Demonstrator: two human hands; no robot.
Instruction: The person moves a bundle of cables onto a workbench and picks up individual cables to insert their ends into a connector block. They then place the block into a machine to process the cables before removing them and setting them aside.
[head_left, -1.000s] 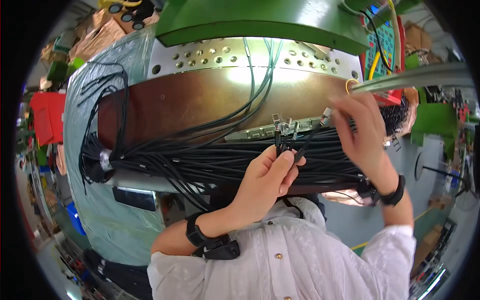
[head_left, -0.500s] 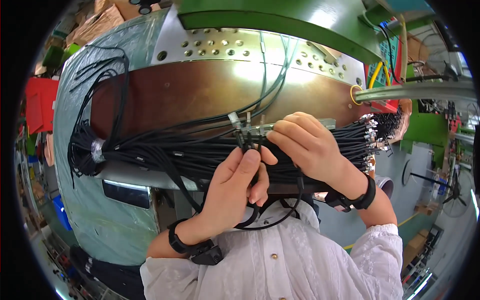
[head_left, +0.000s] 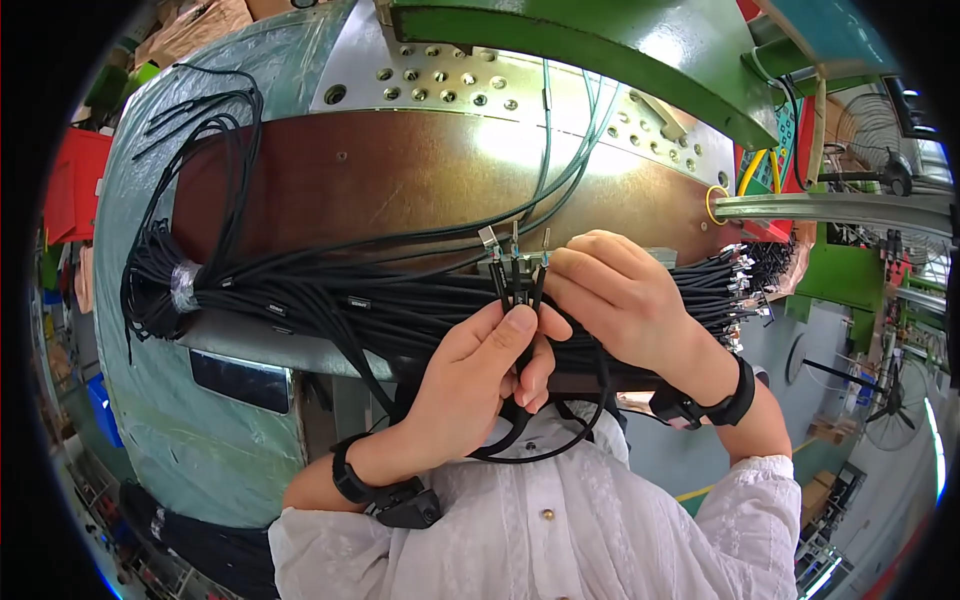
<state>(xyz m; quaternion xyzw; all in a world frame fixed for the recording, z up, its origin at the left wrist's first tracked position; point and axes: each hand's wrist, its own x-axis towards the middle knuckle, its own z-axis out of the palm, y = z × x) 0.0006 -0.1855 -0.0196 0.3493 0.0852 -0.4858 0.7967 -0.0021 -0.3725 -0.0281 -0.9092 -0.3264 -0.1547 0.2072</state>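
Observation:
Between the thumb and fingers of my left hand (head_left: pixel 475 375) is a black cable whose end splits into three short leads (head_left: pixel 519 290). Each lead points away from me and carries a small silver metal terminal (head_left: pixel 489 240). My right hand (head_left: pixel 625 295) is closed in a pinch, its fingertips at the rightmost lead, just below that terminal. The exact contact there is partly hidden by the fingers. Below my hands, the same cable loops down in front of my shirt. Behind them lies a thick bundle of black cables (head_left: pixel 420 305).
Many silver terminals (head_left: pixel 738 275) end the bundle on the right; clear wrap (head_left: pixel 185 287) ties it on the left. A dark phone-like slab (head_left: pixel 240 380) lies on the green-covered table (head_left: pixel 230 450). A green machine beam (head_left: pixel 580 45) crosses beyond a perforated metal plate (head_left: pixel 440 75).
The view has shifted slightly, so the bench appears moved. Both hands keep much the same grip, with the lead ends a little farther right in the picture.

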